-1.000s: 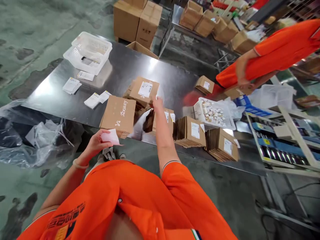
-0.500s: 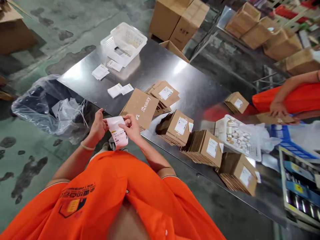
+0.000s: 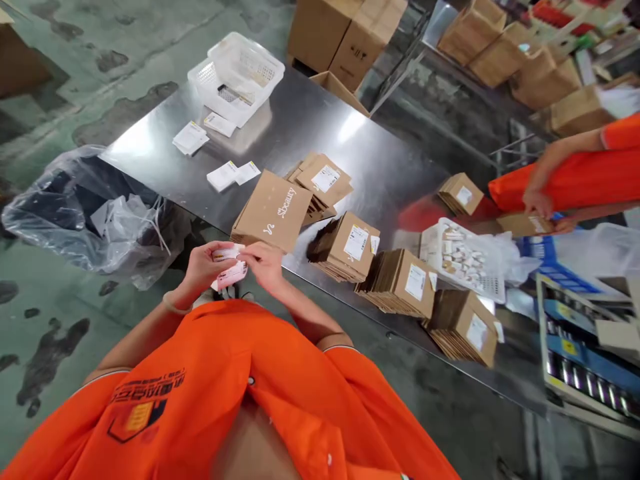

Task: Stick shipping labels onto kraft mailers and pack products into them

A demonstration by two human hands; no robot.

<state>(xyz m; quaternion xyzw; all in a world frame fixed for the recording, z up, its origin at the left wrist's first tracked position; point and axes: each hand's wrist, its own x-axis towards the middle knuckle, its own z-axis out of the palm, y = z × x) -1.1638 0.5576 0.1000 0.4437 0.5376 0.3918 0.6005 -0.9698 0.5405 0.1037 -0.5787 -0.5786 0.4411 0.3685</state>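
Both hands meet over a white and pink label sheet (image 3: 232, 273) in front of my orange shirt. My left hand (image 3: 204, 265) grips its left side with bent fingers. On the other side, my right hand (image 3: 263, 264) pinches its upper right part. Just beyond the hands, at the near table edge, a stack of flat brown cartons (image 3: 277, 208) lies with white lettering on top. Behind it sits a smaller pile of labelled cartons (image 3: 325, 179). White label stacks (image 3: 221, 177) rest farther left on the metal table.
Leaning rows of labelled cartons (image 3: 395, 283) line the near edge of the metal table (image 3: 380, 153). A white basket (image 3: 240, 77) stands at the far left, above a plastic-lined bin (image 3: 65, 207). Another person's hands (image 3: 545, 207) hold a carton at right.
The label sheet, earlier spread out between my hands, now looks folded or bunched, with my hands closer together over it. The view has shifted slightly. The other person's hands have moved on their carton.
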